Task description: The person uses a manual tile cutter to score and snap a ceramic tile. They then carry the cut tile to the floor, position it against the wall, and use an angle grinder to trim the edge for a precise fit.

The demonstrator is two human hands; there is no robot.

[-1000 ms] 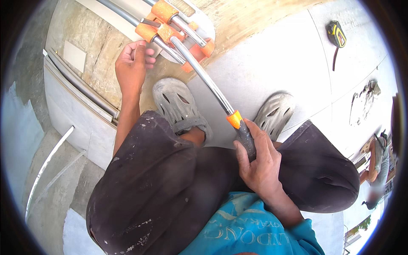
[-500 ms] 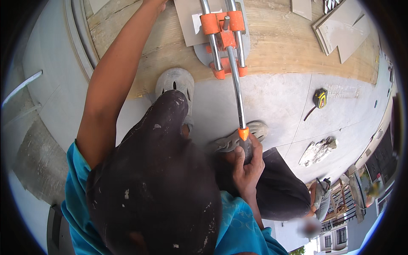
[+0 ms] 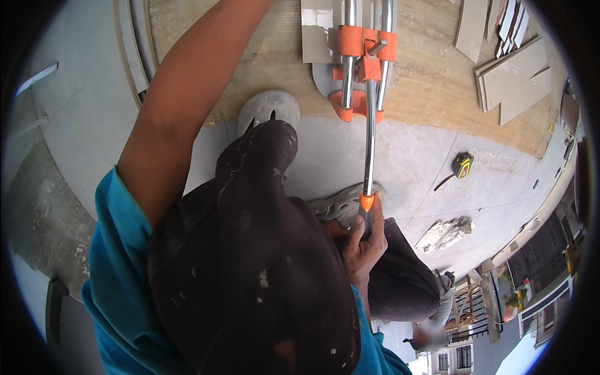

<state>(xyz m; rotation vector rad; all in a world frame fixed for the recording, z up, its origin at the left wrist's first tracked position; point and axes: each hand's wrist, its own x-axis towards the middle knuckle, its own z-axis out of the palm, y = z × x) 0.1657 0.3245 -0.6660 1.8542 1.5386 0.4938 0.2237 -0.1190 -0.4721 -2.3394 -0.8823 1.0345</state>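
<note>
My right hand (image 3: 364, 245) is closed round the dark grip at the near end of a tile cutter's lever. The tile cutter (image 3: 354, 45) has two chrome rails, an orange carriage and orange end brackets, and it reaches past the top edge. Beneath its rails, on the left, lies a flat greyish tile (image 3: 317, 44) with a shiny pale patch. My left forearm (image 3: 187, 75) stretches forward and leaves the picture at the top, so that hand is hidden beyond the edge.
A wooden board (image 3: 262, 81) lies under the cutter. Cut tile pieces (image 3: 509, 81) are piled on it at far right. A yellow-black tape measure (image 3: 462, 165) and a crumpled whitish lump (image 3: 445, 234) sit on the grey floor. Another person (image 3: 431, 331) is at lower right.
The view has shifted, so the cutter appears farther right and slightly higher. My left hand, partly visible at the top before, is now out of the picture. My right hand keeps its grip.
</note>
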